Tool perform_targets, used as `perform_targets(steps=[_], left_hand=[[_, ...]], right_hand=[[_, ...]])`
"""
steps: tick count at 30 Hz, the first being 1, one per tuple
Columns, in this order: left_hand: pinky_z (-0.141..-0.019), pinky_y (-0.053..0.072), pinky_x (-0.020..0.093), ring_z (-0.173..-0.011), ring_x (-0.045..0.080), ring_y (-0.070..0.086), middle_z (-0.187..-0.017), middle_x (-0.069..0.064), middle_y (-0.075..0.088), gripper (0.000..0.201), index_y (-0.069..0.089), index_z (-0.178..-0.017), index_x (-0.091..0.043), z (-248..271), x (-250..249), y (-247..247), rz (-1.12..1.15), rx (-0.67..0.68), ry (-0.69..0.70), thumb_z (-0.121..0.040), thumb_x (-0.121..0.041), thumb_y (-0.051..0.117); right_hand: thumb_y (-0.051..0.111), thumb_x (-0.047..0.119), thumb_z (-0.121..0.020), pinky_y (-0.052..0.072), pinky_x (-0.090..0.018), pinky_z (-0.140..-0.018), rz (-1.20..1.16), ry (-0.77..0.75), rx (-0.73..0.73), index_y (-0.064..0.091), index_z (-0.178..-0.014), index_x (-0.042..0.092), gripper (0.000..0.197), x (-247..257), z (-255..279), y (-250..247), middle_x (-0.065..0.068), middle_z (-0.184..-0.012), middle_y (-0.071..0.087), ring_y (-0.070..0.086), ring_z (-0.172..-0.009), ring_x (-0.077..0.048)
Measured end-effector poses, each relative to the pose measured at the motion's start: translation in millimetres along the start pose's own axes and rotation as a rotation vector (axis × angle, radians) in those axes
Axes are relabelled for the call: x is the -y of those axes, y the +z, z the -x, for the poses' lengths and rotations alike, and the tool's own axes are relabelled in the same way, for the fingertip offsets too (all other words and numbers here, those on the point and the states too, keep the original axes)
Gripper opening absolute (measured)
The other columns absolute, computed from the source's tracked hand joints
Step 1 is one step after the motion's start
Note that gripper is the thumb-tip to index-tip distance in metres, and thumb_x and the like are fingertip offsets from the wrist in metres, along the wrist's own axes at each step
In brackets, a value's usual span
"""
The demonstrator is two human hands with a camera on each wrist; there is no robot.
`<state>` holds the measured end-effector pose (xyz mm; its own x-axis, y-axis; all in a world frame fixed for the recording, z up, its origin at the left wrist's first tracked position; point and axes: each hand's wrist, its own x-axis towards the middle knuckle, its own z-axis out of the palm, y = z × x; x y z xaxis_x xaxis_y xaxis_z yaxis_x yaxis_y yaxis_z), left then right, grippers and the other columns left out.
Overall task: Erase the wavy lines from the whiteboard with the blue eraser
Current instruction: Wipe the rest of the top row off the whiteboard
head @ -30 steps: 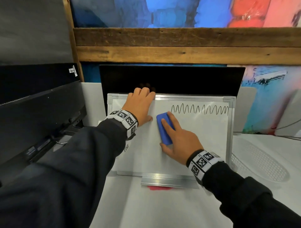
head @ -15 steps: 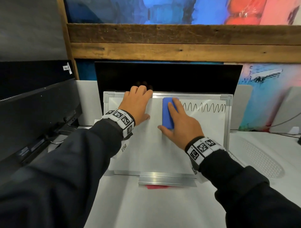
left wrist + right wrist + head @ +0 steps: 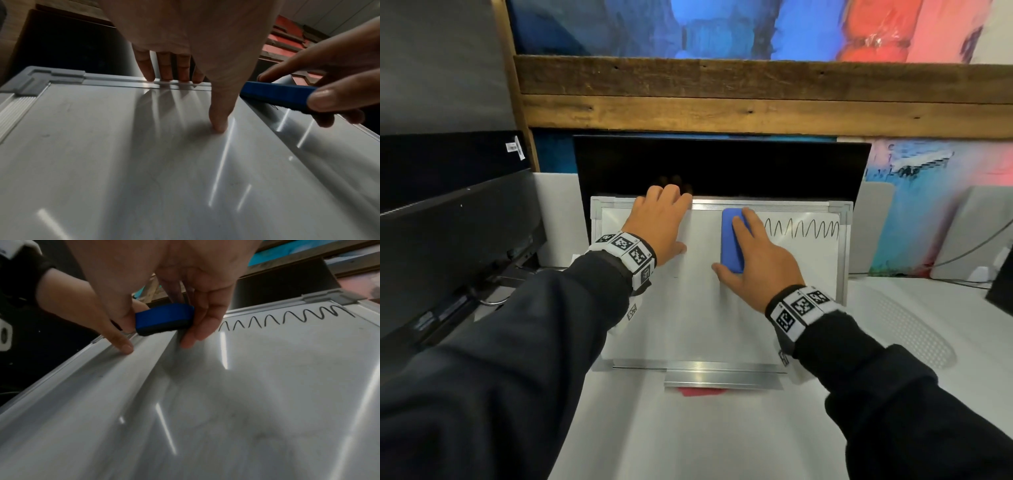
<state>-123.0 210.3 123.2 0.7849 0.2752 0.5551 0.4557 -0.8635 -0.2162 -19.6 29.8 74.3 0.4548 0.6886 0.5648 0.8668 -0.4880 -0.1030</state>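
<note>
A small whiteboard with a metal frame leans back on the white desk. A black wavy line runs along its top right part, also plain in the right wrist view as the wavy line. My right hand grips the blue eraser upright near the top edge, just left of the line; the eraser sits between thumb and fingers. My left hand holds the board's top frame, fingers over the rim, thumb on the surface.
A dark monitor stands right behind the board. Another black screen fills the left side. A white perforated tray lies at the right. A red scrap peeks from under the board's metal ledge. Cables trail at far right.
My right hand has carried the eraser up from the board's middle to the top edge and rightward along the line; the wavy line is shorter on its left. The left hand stays put.
</note>
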Motion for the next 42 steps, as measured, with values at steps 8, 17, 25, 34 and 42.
perform_targets(steps=[8,17,25,34,42], left_hand=[[-0.100,0.038,0.040,-0.123,0.026,0.038,-0.137,0.002,0.039,0.079,0.030,-0.146,-0.021,4,4,0,-0.010,0.008,0.047,-0.081,-0.044,0.070],[-0.097,0.039,0.040,-0.115,0.024,0.042,-0.127,0.001,0.044,0.066,0.043,-0.134,-0.023,-10,-15,2,0.018,-0.066,0.067,-0.080,-0.054,0.065],[-0.095,0.040,0.039,-0.111,0.022,0.042,-0.124,-0.002,0.046,0.060,0.047,-0.131,-0.023,-29,-46,1,0.074,-0.083,0.141,-0.079,-0.047,0.066],[-0.093,0.040,0.038,-0.111,0.024,0.041,-0.124,-0.002,0.046,0.062,0.046,-0.132,-0.023,-38,-67,5,0.105,-0.091,0.170,-0.078,-0.044,0.067],[-0.092,0.042,0.039,-0.109,0.024,0.041,-0.121,-0.001,0.045,0.061,0.047,-0.128,-0.022,-40,-71,8,0.061,-0.089,0.143,-0.077,-0.044,0.071]], right_hand=[[0.048,0.062,-0.087,0.053,-0.028,-0.064,0.062,-0.065,0.086,0.010,-0.153,0.021,0.086,0,25,18,0.009,-0.161,-0.009,0.061,-0.078,-0.017],[0.047,0.065,-0.085,0.054,-0.029,-0.065,0.043,-0.022,0.081,0.017,-0.150,0.023,0.083,-15,33,4,0.011,-0.161,-0.001,0.061,-0.078,-0.015],[0.049,0.062,-0.084,0.054,-0.029,-0.061,0.012,0.020,-0.019,0.021,-0.149,0.021,0.082,-25,11,-8,0.009,-0.161,0.004,0.060,-0.072,-0.016],[0.050,0.062,-0.084,0.055,-0.031,-0.061,0.003,0.043,-0.049,0.022,-0.149,0.021,0.082,-43,11,-11,0.009,-0.161,0.006,0.061,-0.074,-0.018],[0.050,0.060,-0.083,0.053,-0.028,-0.060,0.072,-0.002,0.081,0.019,-0.150,0.022,0.082,-50,35,-9,0.011,-0.160,0.002,0.058,-0.065,-0.015]])
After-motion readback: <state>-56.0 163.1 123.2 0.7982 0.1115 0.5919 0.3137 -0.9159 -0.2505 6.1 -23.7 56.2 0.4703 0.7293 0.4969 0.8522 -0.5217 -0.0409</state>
